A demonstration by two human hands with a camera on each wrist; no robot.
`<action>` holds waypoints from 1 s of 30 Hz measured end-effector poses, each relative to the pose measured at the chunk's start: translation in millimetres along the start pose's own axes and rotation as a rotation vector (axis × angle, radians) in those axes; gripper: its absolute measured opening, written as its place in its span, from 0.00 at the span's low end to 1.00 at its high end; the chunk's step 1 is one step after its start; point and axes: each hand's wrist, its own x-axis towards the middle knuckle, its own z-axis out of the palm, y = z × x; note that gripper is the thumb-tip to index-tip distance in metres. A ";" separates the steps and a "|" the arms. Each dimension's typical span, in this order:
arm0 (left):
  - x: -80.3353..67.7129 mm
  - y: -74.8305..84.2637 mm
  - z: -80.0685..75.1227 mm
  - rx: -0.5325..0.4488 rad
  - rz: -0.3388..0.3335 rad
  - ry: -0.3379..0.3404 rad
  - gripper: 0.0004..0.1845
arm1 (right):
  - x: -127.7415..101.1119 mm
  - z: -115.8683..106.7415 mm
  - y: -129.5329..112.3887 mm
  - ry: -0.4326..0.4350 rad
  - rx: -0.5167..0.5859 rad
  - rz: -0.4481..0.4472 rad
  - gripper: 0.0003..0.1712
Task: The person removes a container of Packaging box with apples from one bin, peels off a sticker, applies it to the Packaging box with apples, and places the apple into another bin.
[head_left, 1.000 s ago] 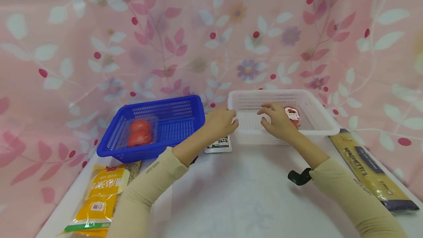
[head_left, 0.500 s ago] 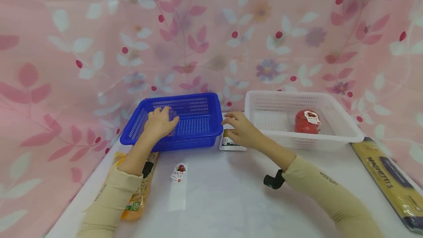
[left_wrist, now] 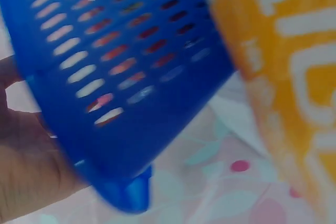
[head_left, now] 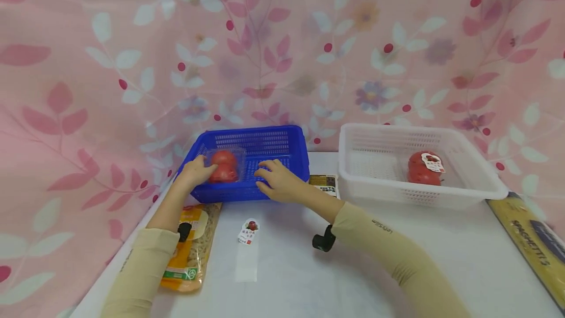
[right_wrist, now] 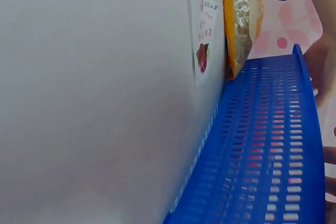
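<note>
A blue basket holds a clear plastic box with two round red fruits at its left side. My left hand reaches over the basket's left front corner, thumb stretched towards the box; whether it touches the box cannot be told. In the left wrist view this hand lies behind the basket wall. My right hand hovers over the basket's front rim, its fingers loosely bent with nothing between them. In the right wrist view its fingertips show past the rim.
A white basket at the right holds another pack of red fruits with a fruit label. Behind the right forearm lies a small packet. A yellow food bag, a loose label and a spaghetti pack lie on the white table.
Both hands have moved left, the right from the white basket to the blue one. The left hand passed over the fruit box and now stands at its left. The view has turned left.
</note>
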 end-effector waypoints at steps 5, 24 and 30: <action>14.4 -7.0 11.4 -0.041 -0.021 -0.052 0.35 | 24.6 9.8 -4.7 -0.160 0.133 0.160 0.26; 40.3 4.8 36.0 -0.021 0.182 -0.199 0.55 | 59.6 25.5 37.0 -0.240 0.330 0.393 0.47; 49.3 3.8 44.3 0.033 0.293 -0.138 0.52 | 65.0 31.7 40.7 -0.251 0.307 0.371 0.49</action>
